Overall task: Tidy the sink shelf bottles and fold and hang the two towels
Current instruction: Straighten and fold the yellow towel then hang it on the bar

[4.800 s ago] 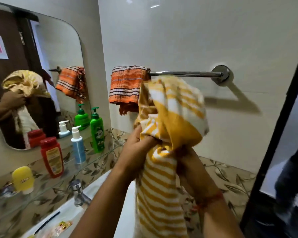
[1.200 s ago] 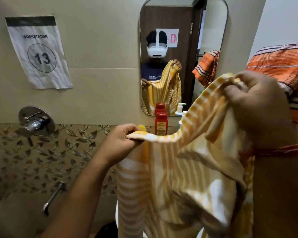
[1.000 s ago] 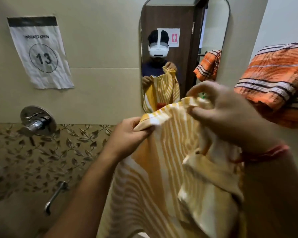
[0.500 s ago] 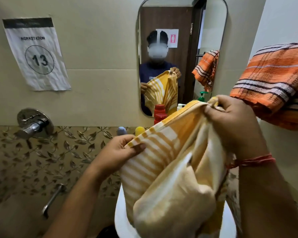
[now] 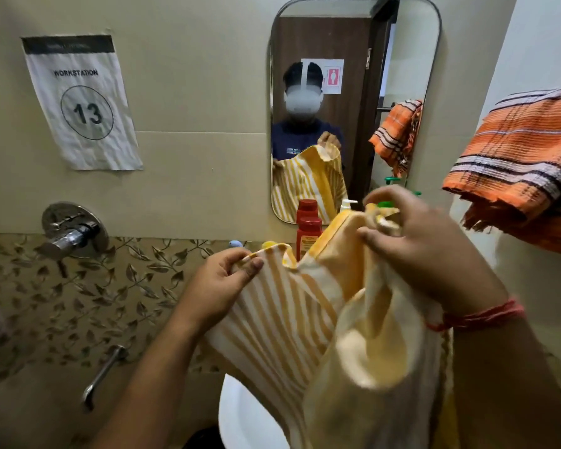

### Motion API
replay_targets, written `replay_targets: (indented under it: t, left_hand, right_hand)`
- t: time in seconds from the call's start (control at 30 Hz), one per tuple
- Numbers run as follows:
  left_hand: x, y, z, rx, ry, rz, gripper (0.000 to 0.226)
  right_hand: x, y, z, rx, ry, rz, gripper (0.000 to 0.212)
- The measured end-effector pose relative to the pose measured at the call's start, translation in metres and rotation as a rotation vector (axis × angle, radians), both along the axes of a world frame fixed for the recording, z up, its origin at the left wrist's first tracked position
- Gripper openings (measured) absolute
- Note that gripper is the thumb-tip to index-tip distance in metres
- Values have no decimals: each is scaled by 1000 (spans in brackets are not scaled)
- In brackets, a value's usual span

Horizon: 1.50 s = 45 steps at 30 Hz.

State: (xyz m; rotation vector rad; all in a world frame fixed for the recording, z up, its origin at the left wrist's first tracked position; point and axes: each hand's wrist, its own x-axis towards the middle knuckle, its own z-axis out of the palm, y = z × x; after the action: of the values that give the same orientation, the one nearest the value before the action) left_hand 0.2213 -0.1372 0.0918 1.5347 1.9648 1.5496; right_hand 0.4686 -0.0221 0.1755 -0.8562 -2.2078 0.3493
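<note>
- Centre-bottom of frame: yellow-and-white striped towel (image 5: 282, 322), soft terry cloth, bunched and sagging in folds, held up over the white sink basin (image 5: 243, 422).
- Left hand (image 5: 219, 283), lower centre: thumb and curled fingers pinch one top corner of the striped towel.
- Right hand (image 5: 425, 251), centre right: fingers curled, gripping a crumpled wad of the towel's top edge; red thread bracelet (image 5: 476, 317) on the wrist.
- Right edge of frame: orange towel (image 5: 518, 170), ribbed weave with dark and white stripes, frayed lower edge, draped and folded over; its rail is hidden here.
- Behind the striped towel, centre: red bottle (image 5: 308, 234) with a rounded red cap, partly covered; white pump head (image 5: 348, 202) and a green cap (image 5: 384, 204) peek just beside it; small yellow rounded top (image 5: 269, 244) near the left hand's fingers.
- Upper centre: rounded-rectangle mirror (image 5: 405, 59) with a thin metal rim, reflecting the person, both towels and a brown door.
- Upper left: wrinkled paper sign (image 5: 81, 105), "WORKSTATION 13".
- Left middle: shiny round chrome tap (image 5: 70, 234) on the wall; a thin metal lever (image 5: 102, 374) below it.
- Lower left: glossy leaf-patterned tile band (image 5: 78, 303); plain beige tile above.
</note>
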Motion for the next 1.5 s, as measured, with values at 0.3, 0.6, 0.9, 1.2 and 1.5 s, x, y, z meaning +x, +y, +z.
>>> replay_targets:
  t: [0.3, 0.6, 0.9, 1.2, 1.5]
  left_hand:
    - [34, 12, 41, 56, 271, -251, 10]
    - [14, 6, 21, 140, -48, -31, 35]
    - [9, 6, 43, 296, -309, -20, 9]
    - [20, 25, 44, 7, -212, -442, 18]
    - [-7, 18, 34, 198, -332, -40, 21]
  right_hand:
    - [-42, -13, -18, -30, -197, 240, 13]
    - [-38, -7, -27, -90, -81, 189, 8]
    - [-33, -3, -20, -225, 119, 263, 4]
    - [-38, -2, -18, -351, 169, 426, 15]
    - [1, 12, -21, -401, 126, 321, 16]
